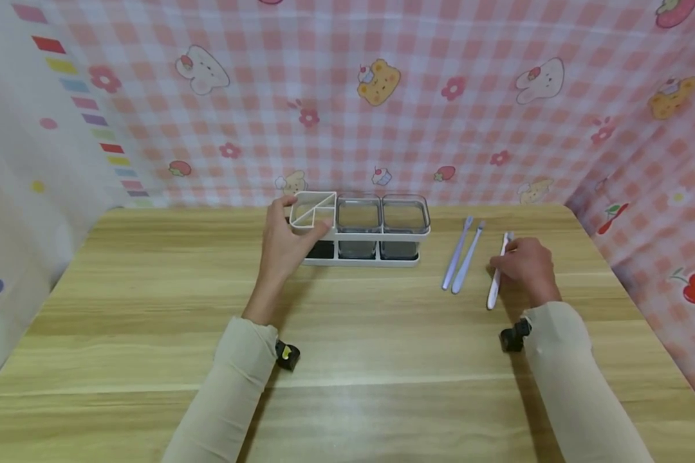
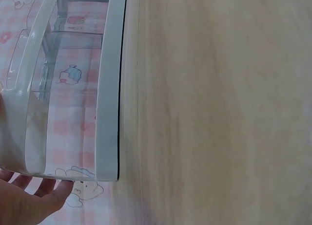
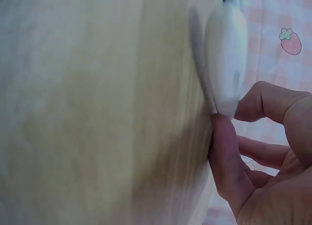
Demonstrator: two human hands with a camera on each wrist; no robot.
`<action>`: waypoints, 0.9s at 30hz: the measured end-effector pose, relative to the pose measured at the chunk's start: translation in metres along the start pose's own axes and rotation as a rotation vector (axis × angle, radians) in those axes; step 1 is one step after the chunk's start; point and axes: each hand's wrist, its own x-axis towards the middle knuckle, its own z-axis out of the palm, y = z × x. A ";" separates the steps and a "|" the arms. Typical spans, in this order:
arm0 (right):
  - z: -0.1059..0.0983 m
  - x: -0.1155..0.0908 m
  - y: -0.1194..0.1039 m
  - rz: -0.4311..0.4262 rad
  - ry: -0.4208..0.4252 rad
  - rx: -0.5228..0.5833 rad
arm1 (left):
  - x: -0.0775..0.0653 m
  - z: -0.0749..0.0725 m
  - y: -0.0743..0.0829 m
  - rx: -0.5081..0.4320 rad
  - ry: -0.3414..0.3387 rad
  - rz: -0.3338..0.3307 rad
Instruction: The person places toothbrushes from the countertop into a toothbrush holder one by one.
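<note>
A white toothbrush holder (image 1: 365,262) stands near the back of the table, with two clear cups (image 1: 405,226) in its frame and a divided white top (image 1: 302,204) at its left end. My left hand (image 1: 285,243) grips that left end, thumb at the front and fingers round the side. In the left wrist view, fingertips (image 2: 61,191) rest at the holder's end wall. On the right, my right hand (image 1: 526,265) pinches a white toothbrush (image 1: 493,292) between thumb and fingers. Its thick handle end (image 3: 225,49) points away from the hand in the right wrist view, close over the tabletop.
A purple toothbrush (image 1: 454,260) and a pale blue-purple toothbrush (image 1: 465,267) lie side by side between the holder and my right hand. Behind the wooden table (image 1: 382,360) hangs a pink checked cloth (image 1: 417,128), also along the right side.
</note>
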 end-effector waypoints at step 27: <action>-0.018 -0.010 -0.028 -0.040 0.148 0.437 | -0.002 -0.002 0.002 0.000 -0.010 -0.031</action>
